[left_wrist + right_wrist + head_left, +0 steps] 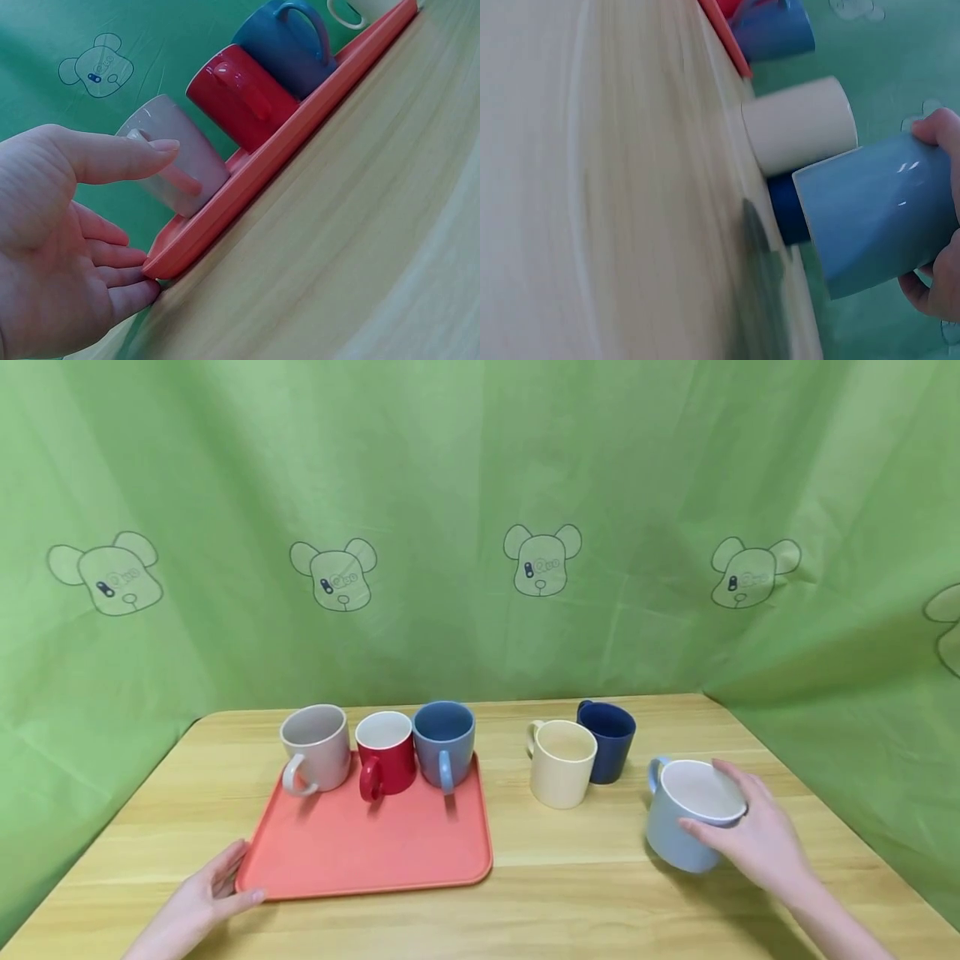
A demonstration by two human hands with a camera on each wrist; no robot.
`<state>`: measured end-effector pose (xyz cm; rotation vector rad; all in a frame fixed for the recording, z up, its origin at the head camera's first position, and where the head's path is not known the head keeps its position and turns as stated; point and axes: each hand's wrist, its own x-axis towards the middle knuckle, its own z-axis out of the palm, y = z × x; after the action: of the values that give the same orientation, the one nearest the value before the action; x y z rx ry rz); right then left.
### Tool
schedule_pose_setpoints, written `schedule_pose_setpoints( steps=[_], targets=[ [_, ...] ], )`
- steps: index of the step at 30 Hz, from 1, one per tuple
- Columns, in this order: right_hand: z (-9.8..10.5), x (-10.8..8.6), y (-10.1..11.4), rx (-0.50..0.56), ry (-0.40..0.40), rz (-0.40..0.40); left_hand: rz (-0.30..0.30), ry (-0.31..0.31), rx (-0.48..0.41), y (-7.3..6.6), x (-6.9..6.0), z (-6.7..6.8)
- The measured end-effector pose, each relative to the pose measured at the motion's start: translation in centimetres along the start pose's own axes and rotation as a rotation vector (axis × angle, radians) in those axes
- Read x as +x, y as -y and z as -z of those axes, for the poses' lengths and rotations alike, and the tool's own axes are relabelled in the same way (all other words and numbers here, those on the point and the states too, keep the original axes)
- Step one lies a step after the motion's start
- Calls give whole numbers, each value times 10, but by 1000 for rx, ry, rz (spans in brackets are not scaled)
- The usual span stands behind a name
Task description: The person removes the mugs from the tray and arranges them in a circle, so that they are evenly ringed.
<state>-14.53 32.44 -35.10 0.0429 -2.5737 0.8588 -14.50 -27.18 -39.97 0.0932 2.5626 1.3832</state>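
Observation:
My right hand (757, 839) grips a light blue mug (682, 835) near its rim, with thumb and fingers on either side; in the right wrist view the mug (877, 217) is held off the table, its base tilted. My left hand (198, 897) touches the near left corner of a coral tray (367, 852), its fingers fairly straight, the fingertips against the tray edge in the left wrist view. On the tray's far side stand a greyish mug (322, 756), a red mug (390, 764) and a blue mug (446, 747), handles toward me.
Right of the tray a cream mug (561, 772) stands on the wooden table (555, 893), partly in front of a dark blue mug (613, 743). A green curtain (450, 635) with bear-head drawings hangs behind and along both sides.

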Motion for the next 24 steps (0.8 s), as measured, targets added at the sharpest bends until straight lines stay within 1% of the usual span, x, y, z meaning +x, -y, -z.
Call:
schedule_pose_setpoints(
  steps=[6,9,13,16,18,19,24],
  targets=[
    [-2,11,-14,-19,4,-44,-13,-8,-8,2,0,0],
    [-5,18,-20,-23,5,-57,2,-9,-15,2,0,0],
    [-11,28,-26,-22,0,-64,-3,-4,-11,3,1,0],
    [-15,35,-29,-18,-9,-68,-12,-4,-12,4,1,0],
    [-19,39,-31,-22,-16,-65,-2,-11,-10,3,1,0],
    [-21,41,-31,-19,-18,-64,-7,-7,-11,3,1,0],
    [-30,48,-32,4,-20,-70,18,-4,-12,2,1,0]
  ],
)
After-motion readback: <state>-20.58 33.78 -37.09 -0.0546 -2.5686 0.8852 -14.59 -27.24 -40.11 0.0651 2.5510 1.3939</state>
